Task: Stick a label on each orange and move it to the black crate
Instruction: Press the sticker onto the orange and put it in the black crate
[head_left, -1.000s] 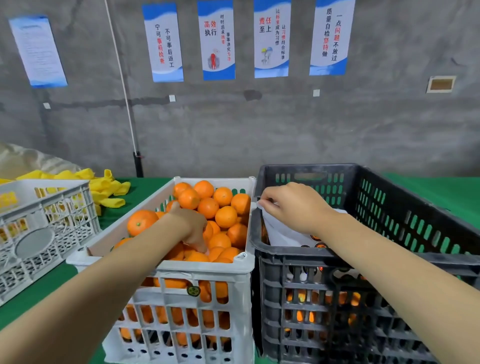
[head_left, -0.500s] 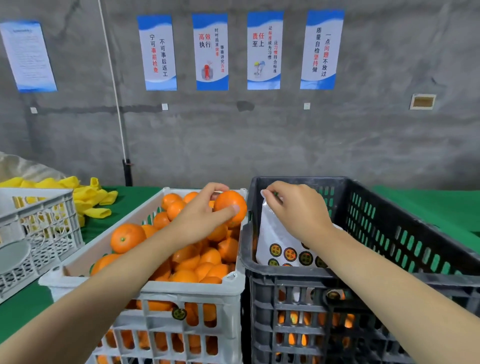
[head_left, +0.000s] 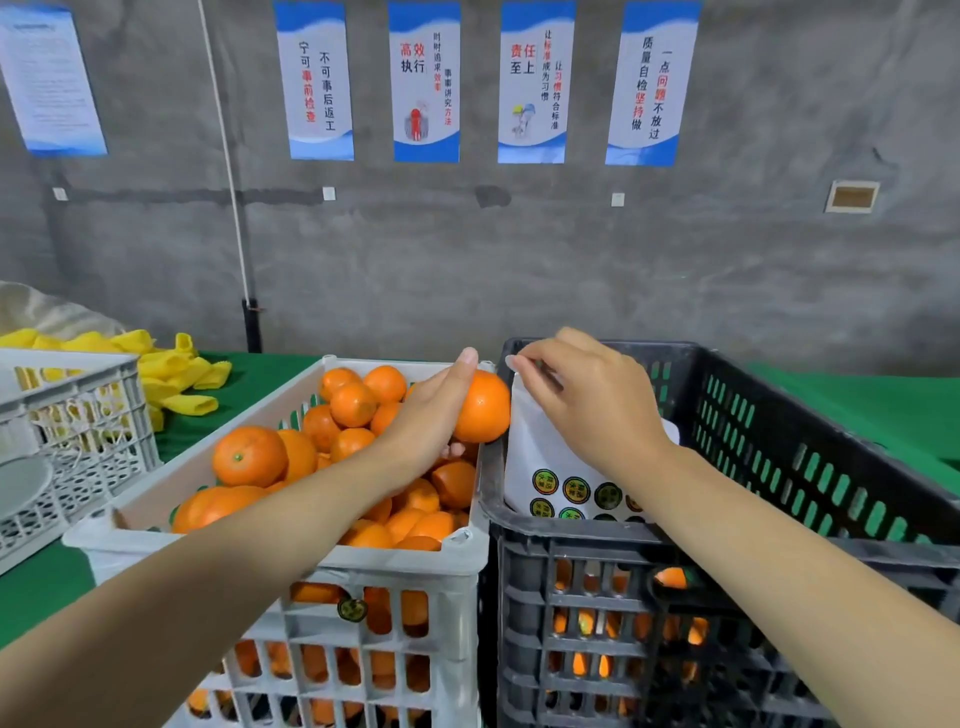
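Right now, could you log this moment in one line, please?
left hand: holds orange over white crate | right hand: pinches label sheet in black crate | orange: no label visible

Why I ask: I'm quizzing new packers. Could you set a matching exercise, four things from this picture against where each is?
Things:
1. held orange
2. label sheet
3. yellow pile
4. right hand

Places:
A. on the green table, far left
B. in the left hand, over the white crate's right edge
C. upright inside the black crate, at its left wall
D. pinching the label sheet's top

Pairs: 1-B, 2-C, 3-A, 4-D
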